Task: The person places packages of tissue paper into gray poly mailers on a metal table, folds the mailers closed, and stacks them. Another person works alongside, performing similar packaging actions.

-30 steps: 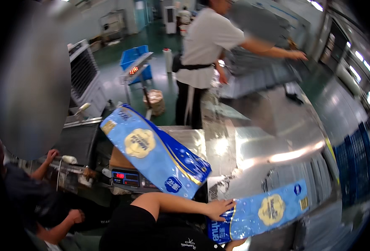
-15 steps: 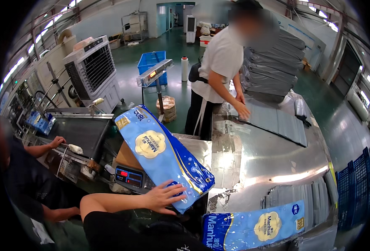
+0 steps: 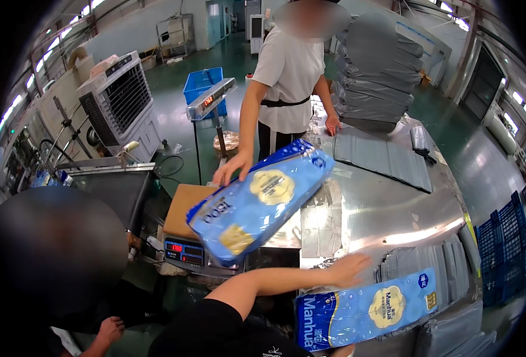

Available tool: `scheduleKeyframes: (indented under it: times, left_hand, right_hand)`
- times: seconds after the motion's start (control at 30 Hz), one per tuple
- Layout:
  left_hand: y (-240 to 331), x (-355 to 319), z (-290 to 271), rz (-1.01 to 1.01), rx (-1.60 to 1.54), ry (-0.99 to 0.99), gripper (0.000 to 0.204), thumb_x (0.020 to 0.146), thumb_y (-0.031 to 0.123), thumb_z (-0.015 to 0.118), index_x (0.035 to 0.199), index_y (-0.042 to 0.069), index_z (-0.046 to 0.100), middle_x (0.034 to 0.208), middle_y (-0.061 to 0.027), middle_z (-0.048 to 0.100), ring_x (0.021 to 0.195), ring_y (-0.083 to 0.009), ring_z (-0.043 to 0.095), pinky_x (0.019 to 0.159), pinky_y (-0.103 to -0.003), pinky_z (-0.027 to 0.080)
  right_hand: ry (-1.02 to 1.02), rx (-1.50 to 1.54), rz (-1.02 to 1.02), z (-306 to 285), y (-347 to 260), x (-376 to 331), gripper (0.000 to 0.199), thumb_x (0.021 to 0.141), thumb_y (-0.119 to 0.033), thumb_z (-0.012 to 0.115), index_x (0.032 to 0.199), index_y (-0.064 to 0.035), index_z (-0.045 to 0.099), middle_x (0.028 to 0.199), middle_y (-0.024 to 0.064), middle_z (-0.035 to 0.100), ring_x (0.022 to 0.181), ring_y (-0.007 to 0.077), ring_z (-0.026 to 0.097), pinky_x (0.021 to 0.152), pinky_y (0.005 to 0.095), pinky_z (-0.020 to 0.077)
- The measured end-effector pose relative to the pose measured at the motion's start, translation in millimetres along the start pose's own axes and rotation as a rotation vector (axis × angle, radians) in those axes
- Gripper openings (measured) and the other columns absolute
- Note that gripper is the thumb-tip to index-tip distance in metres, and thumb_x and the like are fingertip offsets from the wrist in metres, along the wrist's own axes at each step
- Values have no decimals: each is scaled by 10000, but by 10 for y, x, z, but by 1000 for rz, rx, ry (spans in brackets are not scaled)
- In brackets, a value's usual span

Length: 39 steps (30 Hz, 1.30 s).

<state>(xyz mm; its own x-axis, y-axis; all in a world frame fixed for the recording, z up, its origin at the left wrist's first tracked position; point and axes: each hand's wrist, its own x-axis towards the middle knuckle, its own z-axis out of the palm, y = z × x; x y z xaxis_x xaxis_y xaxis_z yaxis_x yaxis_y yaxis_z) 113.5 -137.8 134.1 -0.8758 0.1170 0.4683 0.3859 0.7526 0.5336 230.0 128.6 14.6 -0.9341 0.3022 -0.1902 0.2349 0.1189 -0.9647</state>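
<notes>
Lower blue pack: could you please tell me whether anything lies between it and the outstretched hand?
Nothing visible does. The hand, fingers spread, is just above the pack at its upper edge. The second blue pack lies off to the left, over the scale.

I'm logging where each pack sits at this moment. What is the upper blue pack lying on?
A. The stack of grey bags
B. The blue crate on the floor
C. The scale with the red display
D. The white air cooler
C: the upper blue pack lies tilted across the scale, above its red display, partly over the steel table.
</notes>
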Motion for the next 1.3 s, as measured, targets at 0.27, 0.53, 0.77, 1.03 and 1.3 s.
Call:
scheduleKeyframes:
  times: [0.27,0.53,0.77,1.03,1.3]
  left_hand:
    - [204,-763,465,-492,-210,-599,759,910,525,534,1429,8,338,1135,-255,619,1057,-420,604,879,-466,492]
    - [165,-1004,-115,-540,-176,-501,538,896,452,599,1230,40,508,1037,-237,651,957,-408,631,801,-463,507]
    - [-220,-813,-235,-669,-170,-900,411,945,405,521,1163,67,609,1086,-162,646,1027,-362,611,862,-447,494]
    - [-704,1479,1496,324,-161,-257,255,884,68,543,1128,59,616,1153,-131,639,1017,-329,605,867,-414,498]
    - [-998,2520,2906,471,224,-563,179,851,188,536,925,42,609,973,-129,621,965,-319,615,782,-416,523]
  right_hand:
    - [-26,537,110,-244,-149,-91,655,983,-524,384,1407,-25,402,1384,155,485,1234,312,494,1031,435,403]
    - [-72,426,208,11,250,-291,673,1006,-468,441,1479,-25,257,1438,130,393,1313,240,375,1106,356,279]
    - [90,-293,-144,-753,-14,314,525,948,-218,543,1360,55,366,1332,203,427,1222,307,440,1022,391,370]
    - [660,-760,-626,-696,-1100,3211,568,887,-341,628,1355,-53,485,1380,194,459,1282,363,413,1065,455,322]
    - [218,-674,-410,-137,-1082,2674,332,860,-397,631,1008,-101,650,1022,76,618,946,319,579,823,415,462]
